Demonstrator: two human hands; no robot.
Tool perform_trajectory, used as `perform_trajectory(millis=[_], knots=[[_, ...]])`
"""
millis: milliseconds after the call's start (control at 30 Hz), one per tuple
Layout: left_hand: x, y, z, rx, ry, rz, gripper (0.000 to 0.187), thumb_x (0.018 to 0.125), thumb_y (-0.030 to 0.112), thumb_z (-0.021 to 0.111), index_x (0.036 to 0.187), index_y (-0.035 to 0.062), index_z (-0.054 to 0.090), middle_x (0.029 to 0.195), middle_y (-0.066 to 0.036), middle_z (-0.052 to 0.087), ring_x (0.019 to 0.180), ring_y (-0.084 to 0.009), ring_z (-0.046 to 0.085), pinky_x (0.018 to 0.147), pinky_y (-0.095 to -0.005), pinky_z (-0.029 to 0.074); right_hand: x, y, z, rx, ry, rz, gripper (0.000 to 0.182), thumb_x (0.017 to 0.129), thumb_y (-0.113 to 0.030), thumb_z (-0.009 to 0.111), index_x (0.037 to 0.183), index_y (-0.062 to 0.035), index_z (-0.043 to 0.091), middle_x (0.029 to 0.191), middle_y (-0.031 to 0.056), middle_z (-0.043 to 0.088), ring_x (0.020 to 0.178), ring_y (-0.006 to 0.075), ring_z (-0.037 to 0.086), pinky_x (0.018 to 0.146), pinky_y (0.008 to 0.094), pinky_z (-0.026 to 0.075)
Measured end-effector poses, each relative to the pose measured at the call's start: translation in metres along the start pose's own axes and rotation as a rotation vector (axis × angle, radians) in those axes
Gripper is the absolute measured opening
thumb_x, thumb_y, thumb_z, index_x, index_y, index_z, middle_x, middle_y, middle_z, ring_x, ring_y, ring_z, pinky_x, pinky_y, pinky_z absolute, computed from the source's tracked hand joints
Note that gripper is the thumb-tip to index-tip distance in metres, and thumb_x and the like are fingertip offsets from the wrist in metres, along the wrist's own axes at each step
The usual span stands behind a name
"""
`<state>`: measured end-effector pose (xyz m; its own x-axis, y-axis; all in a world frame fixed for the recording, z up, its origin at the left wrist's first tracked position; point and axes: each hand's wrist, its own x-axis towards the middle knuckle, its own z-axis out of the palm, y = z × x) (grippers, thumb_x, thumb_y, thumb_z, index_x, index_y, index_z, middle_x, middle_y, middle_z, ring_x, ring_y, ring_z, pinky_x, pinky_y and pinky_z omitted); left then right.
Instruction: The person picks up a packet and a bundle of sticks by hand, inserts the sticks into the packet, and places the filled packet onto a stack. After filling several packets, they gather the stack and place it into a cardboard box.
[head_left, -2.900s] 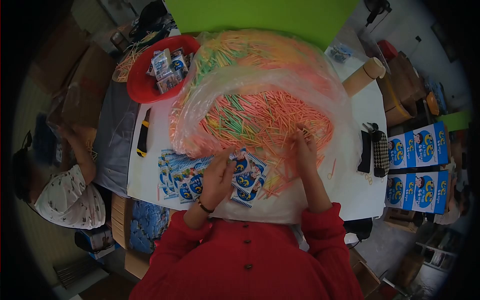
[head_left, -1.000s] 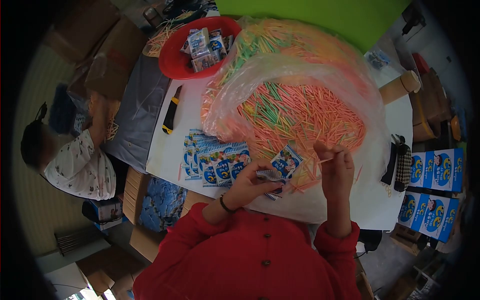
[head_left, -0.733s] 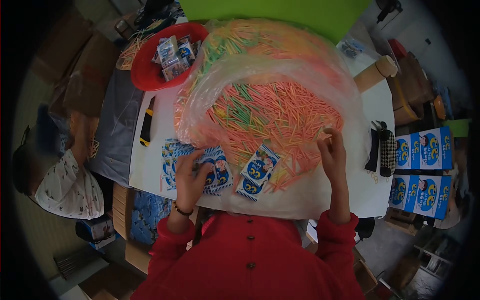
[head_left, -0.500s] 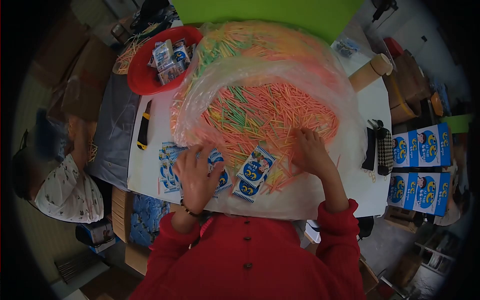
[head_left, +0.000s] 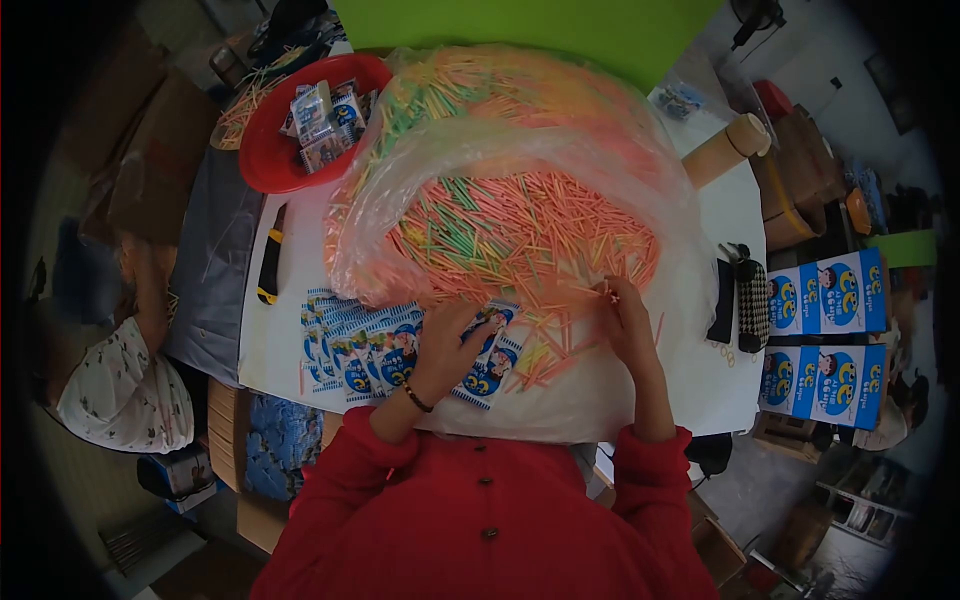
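A large clear plastic bag (head_left: 560,140) lies open on the white table, full of thin pink, green and yellow sticks (head_left: 520,220). Near the table's front edge, blue and white printed packets (head_left: 350,345) lie in an overlapping row. My left hand (head_left: 450,345) rests on the right-hand packets, its fingers apart. At the bag's front right, my right hand (head_left: 625,315) has its fingers pinched together around a few of the sticks. Some loose sticks (head_left: 545,360) are scattered between my two hands.
A red bowl (head_left: 265,150) of packets stands at the back left, above a yellow and black cutter (head_left: 270,260). At right are a cardboard tube (head_left: 725,150), a checkered pouch (head_left: 752,300) and printed boxes (head_left: 825,385). Another person's patterned sleeve (head_left: 125,390) shows at left.
My left hand has moved right onto the packets at the right end of the row. My right hand has moved slightly down and closed on sticks. The whole view has shifted a little.
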<state>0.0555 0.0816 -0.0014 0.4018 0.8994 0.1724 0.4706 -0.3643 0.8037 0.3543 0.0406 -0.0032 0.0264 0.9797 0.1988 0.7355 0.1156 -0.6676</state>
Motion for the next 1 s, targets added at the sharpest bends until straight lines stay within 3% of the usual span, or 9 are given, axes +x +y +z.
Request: perform_trajectory(millis=[33,267,333,433,567,633,733,867,1000], knots=[[0.001,-0.001,-0.001,-0.006,0.012,0.052,0.024,0.082,0.021,0.070,0.096,0.0025,0.065,0.086,-0.011,0.060,0.082,-0.0297,0.056,0.076,-0.0421,0.040,-0.003,0.000,0.003,0.190,0.006,0.174,0.020,0.088,-0.003,0.056,0.109,-0.0019,0.053,0.103,0.0142,0.057,0.098,0.0268,0.058,0.086,0.0342,0.046],[0.001,0.007,-0.004,0.061,0.158,0.237,0.020,0.082,0.015,0.069,0.097,0.0016,0.067,0.089,-0.011,0.062,0.081,-0.0293,0.058,0.071,-0.0391,0.043,-0.001,0.012,0.024,0.593,0.304,0.271,0.014,0.100,-0.011,0.048,0.110,-0.0015,0.052,0.106,0.0068,0.058,0.094,0.0160,0.058,0.085,0.0283,0.047],[0.000,0.007,-0.005,0.011,0.166,0.213,0.019,0.083,0.013,0.069,0.098,0.0017,0.067,0.090,-0.011,0.063,0.082,-0.0291,0.058,0.072,-0.0388,0.043,0.009,0.006,0.020,0.933,0.619,0.267,0.023,0.102,-0.014,0.044,0.121,-0.0026,0.050,0.107,0.0064,0.058,0.096,0.0127,0.058,0.085,0.0275,0.047],[0.002,0.011,-0.007,-0.116,0.158,0.140,0.017,0.083,0.011,0.069,0.098,0.0020,0.067,0.090,-0.011,0.063,0.084,-0.0287,0.059,0.074,-0.0385,0.043,0.013,-0.007,0.018,1.192,0.603,0.291,0.023,0.102,-0.016,0.044,0.121,-0.0039,0.050,0.110,0.0068,0.060,0.098,0.0149,0.059,0.087,0.0286,0.048],[0.004,0.007,-0.001,-0.173,0.100,0.092,0.016,0.083,0.010,0.068,0.098,0.0037,0.067,0.087,-0.010,0.063,0.084,-0.0271,0.059,0.078,-0.0385,0.042,0.018,-0.026,0.042,1.049,0.536,0.380,0.021,0.101,-0.017,0.048,0.119,-0.0061,0.052,0.105,0.0086,0.062,0.099,0.0162,0.060,0.089,0.0303,0.047],[0.005,0.010,-0.003,-0.084,0.098,0.176,0.017,0.083,0.010,0.066,0.099,0.0046,0.067,0.087,-0.009,0.063,0.084,-0.0266,0.059,0.078,-0.0379,0.041,0.015,-0.027,0.051,0.179,0.167,0.155,0.023,0.094,-0.015,0.058,0.116,-0.0082,0.055,0.100,0.0116,0.064,0.101,0.0209,0.061,0.091,0.0339,0.046],[0.005,0.014,-0.011,0.036,0.084,0.265,0.019,0.083,0.010,0.065,0.101,0.0061,0.067,0.087,-0.009,0.064,0.085,-0.0259,0.059,0.079,-0.0369,0.040,0.020,-0.036,0.044,-0.400,0.141,-0.269,0.032,0.085,-0.008,0.064,0.116,-0.0106,0.057,0.109,0.0148,0.063,0.102,0.0301,0.061,0.089,0.0391,0.048],[0.005,0.017,-0.019,0.093,0.082,0.283,0.020,0.084,0.009,0.064,0.103,0.0062,0.067,0.088,-0.009,0.064,0.086,-0.0255,0.060,0.081,-0.0370,0.040,0.027,-0.034,0.042,-0.490,0.102,-0.259,0.033,0.084,-0.007,0.062,0.116,-0.0070,0.056,0.105,0.0159,0.063,0.104,0.0321,0.060,0.086,0.0396,0.048],[0.005,0.016,-0.018,-0.027,0.121,0.254,0.017,0.086,0.006,0.063,0.102,0.0040,0.067,0.086,-0.010,0.064,0.083,-0.0260,0.060,0.077,-0.0366,0.042,0.042,-0.035,0.031,0.103,0.059,0.108,0.031,0.088,-0.010,0.058,0.118,-0.0036,0.052,0.099,0.0178,0.064,0.098,0.0319,0.062,0.083,0.0396,0.049]])
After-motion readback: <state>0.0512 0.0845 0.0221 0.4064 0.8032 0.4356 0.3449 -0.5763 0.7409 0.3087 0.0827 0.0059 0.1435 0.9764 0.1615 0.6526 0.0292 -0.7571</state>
